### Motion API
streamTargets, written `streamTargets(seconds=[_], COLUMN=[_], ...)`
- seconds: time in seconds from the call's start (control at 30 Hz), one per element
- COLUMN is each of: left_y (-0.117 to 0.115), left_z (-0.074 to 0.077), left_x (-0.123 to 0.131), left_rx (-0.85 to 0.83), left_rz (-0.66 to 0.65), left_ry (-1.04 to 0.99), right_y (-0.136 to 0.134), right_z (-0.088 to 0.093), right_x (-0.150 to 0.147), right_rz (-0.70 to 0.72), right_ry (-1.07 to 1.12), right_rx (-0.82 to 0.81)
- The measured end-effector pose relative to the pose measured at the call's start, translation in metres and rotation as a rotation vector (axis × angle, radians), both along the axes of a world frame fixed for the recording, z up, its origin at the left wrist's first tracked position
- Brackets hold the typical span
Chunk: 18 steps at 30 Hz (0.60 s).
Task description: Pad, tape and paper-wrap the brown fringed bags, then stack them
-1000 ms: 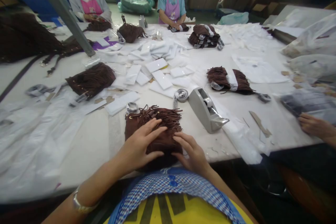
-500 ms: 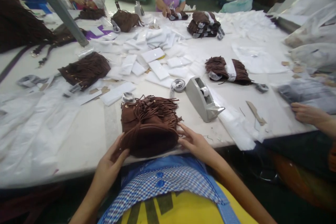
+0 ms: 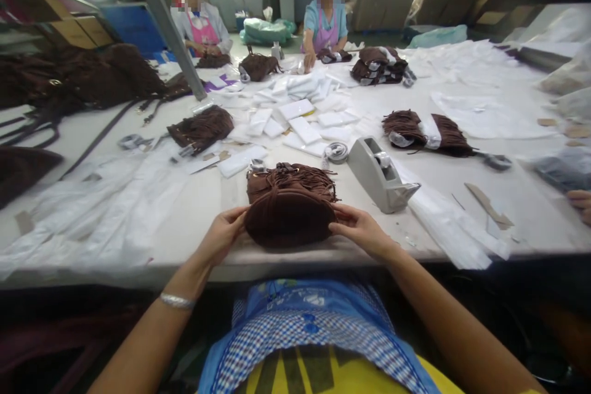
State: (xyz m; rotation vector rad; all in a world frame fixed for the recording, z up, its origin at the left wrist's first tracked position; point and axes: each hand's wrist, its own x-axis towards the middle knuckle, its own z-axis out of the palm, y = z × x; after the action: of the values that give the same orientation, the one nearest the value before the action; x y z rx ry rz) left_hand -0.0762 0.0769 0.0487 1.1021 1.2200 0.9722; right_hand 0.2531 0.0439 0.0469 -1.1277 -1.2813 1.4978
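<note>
A dark brown fringed bag [image 3: 290, 215] lies on its side at the table's near edge, its oval base facing me and its fringe towards the right. My left hand [image 3: 226, 231] grips the left end of the base, thumb in front and fingers partly hidden behind. At the right end, my right hand [image 3: 357, 228] pinches the base rim between thumb and fingers. Just behind the bag are a clear-wrapped bundle [image 3: 257, 165] and a coiled grey strap [image 3: 335, 152]. A grey tape dispenser [image 3: 381, 175] stands to the right of the bag.
White wrapped packets [image 3: 305, 129] are heaped mid-table. Another fringed bag [image 3: 203, 129] lies left, a banded one [image 3: 429, 132] right. Plastic bags [image 3: 92, 215] spread over the left side. A metal post [image 3: 175, 31] rises at the left. Two people work across the table; a hand [image 3: 580, 203] shows far right.
My view has tilted up and shifted left. The bag's base is turned more squarely towards me, with both hands closed in on its ends. A co-worker across has reached out an arm.
</note>
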Motion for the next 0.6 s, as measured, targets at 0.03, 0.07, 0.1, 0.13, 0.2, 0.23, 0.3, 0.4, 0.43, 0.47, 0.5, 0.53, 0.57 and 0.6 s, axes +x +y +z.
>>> streamTargets(seconds=[0.03,0.07,0.1,0.13,0.2,0.23,0.3,0.4,0.43,0.47,0.5,0.53,0.57,0.6], left_y=[0.000,-0.001,-0.002,-0.004,-0.007,-0.008,-0.011,-0.016,-0.018,-0.020,-0.021,-0.023,-0.024,-0.025], left_z=[0.000,0.000,0.000,-0.002,-0.007,-0.010,-0.016,-0.019,-0.018,-0.015,-0.011,-0.007,-0.002,0.002], left_x=[0.000,0.000,-0.002,-0.005,-0.011,-0.014,-0.019,-0.022,-0.022,-0.022,-0.022,-0.020,-0.018,-0.016], left_rx=[0.010,0.018,0.026,0.034,0.049,0.056,0.071,0.095,0.097,0.109,0.142,0.199,0.272,0.346], left_rz=[0.022,0.048,0.075,0.103,0.155,0.175,0.205,0.217,0.212,0.204,0.201,0.201,0.199,0.184], left_ry=[-0.002,-0.003,-0.001,0.005,0.028,0.047,0.099,0.208,0.240,0.283,0.344,0.421,0.503,0.574], right_y=[0.000,0.000,0.000,0.000,0.001,0.001,0.001,0.002,0.002,0.002,0.003,0.004,0.005,0.005], right_z=[-0.001,-0.003,-0.005,-0.009,-0.015,-0.019,-0.023,-0.024,-0.023,-0.023,-0.023,-0.022,-0.023,-0.023], right_x=[-0.001,-0.001,-0.001,-0.001,0.000,0.000,-0.002,-0.005,-0.005,-0.005,-0.005,-0.003,-0.002,0.001], right_rz=[-0.028,-0.057,-0.092,-0.128,-0.201,-0.234,-0.294,-0.344,-0.333,-0.313,-0.284,-0.256,-0.232,-0.211], right_ry=[-0.015,-0.039,-0.071,-0.111,-0.210,-0.265,-0.395,-0.548,-0.562,-0.556,-0.536,-0.509,-0.481,-0.458], right_rx=[0.015,0.029,0.041,0.051,0.076,0.098,0.168,0.267,0.270,0.258,0.237,0.211,0.189,0.174])
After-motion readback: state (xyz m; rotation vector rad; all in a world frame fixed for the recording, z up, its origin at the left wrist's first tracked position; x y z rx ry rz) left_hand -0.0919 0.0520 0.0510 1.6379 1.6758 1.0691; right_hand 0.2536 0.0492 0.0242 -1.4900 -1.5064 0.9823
